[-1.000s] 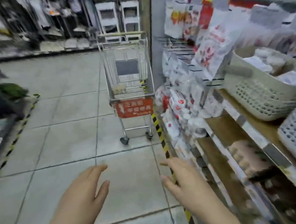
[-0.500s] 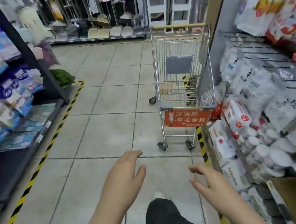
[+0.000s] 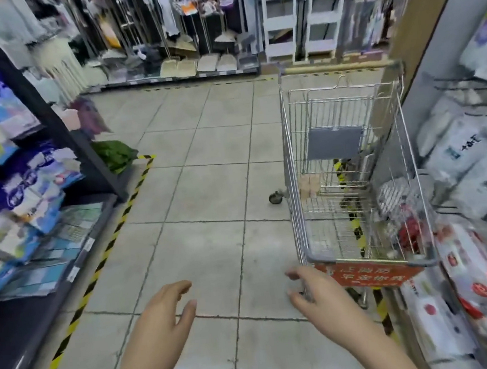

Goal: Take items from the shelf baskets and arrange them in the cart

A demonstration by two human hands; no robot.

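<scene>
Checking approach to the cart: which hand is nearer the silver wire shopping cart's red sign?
Right. The right hand reaches beside the left edge of the red sign on the silver wire shopping cart; the left hand hangs farther left over floor tiles.

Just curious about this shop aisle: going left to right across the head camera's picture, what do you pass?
Blue packets on the left shelf → left hand → right hand → wire cart → white packs on the right shelf.
</scene>
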